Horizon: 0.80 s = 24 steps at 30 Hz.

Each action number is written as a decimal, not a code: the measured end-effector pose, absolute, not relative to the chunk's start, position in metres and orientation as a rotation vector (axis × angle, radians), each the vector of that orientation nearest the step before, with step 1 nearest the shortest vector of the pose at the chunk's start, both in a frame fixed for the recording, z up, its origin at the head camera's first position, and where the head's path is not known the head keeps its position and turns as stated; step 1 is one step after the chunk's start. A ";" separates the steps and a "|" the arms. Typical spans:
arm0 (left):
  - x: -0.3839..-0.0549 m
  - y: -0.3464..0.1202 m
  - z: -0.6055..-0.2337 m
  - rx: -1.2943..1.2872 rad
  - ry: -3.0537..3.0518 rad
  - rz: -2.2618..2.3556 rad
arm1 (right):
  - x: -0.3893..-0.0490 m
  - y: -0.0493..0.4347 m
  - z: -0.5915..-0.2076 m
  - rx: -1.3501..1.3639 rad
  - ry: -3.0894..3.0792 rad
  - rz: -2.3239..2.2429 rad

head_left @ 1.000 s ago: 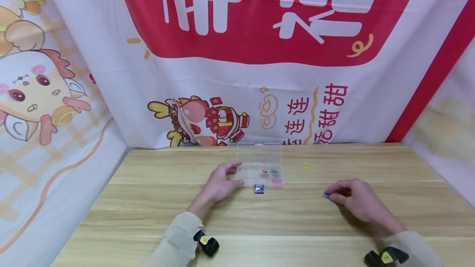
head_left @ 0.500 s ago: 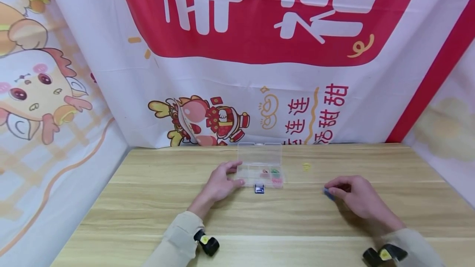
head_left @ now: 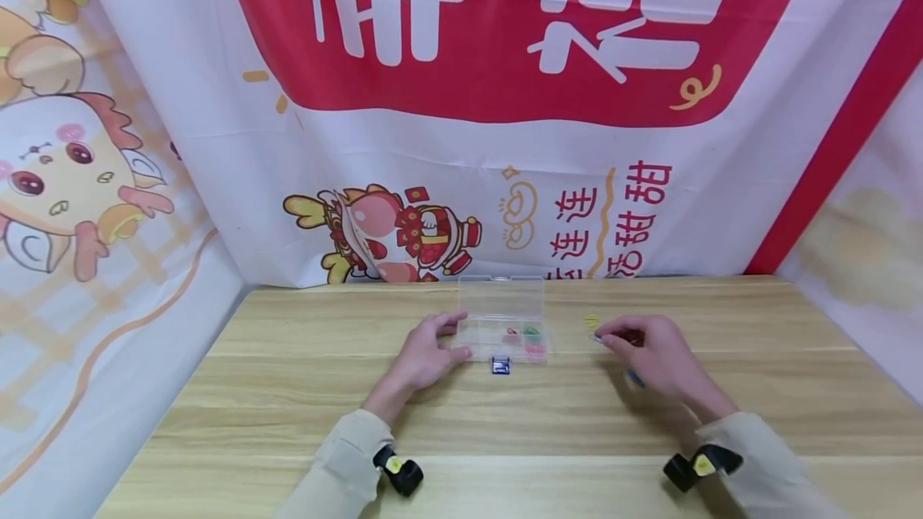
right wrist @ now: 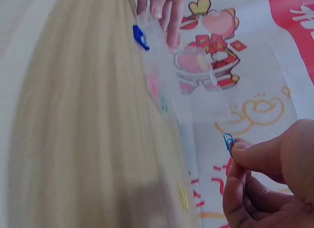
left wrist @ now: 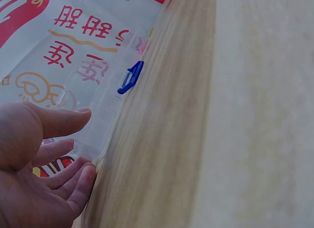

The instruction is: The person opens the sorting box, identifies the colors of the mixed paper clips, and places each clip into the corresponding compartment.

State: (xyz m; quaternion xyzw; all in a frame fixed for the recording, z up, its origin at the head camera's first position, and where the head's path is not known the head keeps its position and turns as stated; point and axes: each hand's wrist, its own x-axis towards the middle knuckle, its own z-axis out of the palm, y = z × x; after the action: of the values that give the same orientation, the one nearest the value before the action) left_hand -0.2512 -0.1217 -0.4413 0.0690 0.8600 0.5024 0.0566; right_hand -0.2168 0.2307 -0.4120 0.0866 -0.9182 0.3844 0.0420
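Observation:
A clear plastic compartment box (head_left: 490, 352) lies on the table with its lid (head_left: 501, 299) raised at the back and a blue latch (head_left: 501, 365) at the front. My left hand (head_left: 430, 352) holds its left end, thumb near the front corner, a finger near the back one. Between right thumb and index finger, my right hand (head_left: 652, 351) pinches a blue paper clip (right wrist: 228, 144), up off the table to the right of the box. More blue clips (head_left: 635, 378) lie on the table below that hand.
Pink pieces (head_left: 534, 349) and green ones (head_left: 532, 331) sit in the box's right compartments, a little red one beside them. Yellow clips (head_left: 592, 322) lie on the wooden table (head_left: 505, 423) between box and right hand. A printed cloth (head_left: 447, 183) hangs behind the table.
My right hand has lifted a blue paper clip from the blue clips and moved left and away from me, toward the box. The left hand stays at the box.

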 end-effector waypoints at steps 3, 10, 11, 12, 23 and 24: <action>-0.251 -0.122 -0.441 0.205 2.604 1.528 | -0.221 0.217 -0.409 0.276 -2.799 1.228; -0.252 -0.122 -0.441 0.200 2.609 1.527 | -0.231 0.185 -0.405 0.335 -2.769 1.283; -0.252 -0.121 -0.441 0.198 2.609 1.529 | -0.232 0.181 -0.405 0.338 -2.766 1.288; -0.252 -0.121 -0.441 0.204 2.611 1.527 | -0.233 0.177 -0.405 0.345 -2.766 1.289; -0.250 -0.121 -0.441 0.193 2.603 1.532 | -0.239 0.134 -0.414 0.315 -2.738 1.439; -0.250 -0.121 -0.441 0.194 2.604 1.532 | -0.240 0.131 -0.415 0.313 -2.732 1.450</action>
State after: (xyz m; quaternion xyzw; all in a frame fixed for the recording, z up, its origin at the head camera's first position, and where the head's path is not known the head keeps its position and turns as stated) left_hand -0.2503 -0.1213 -0.4414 0.0640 0.8587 0.5053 0.0571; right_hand -0.2399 0.1312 -0.4152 0.1007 -0.8787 0.4664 0.0162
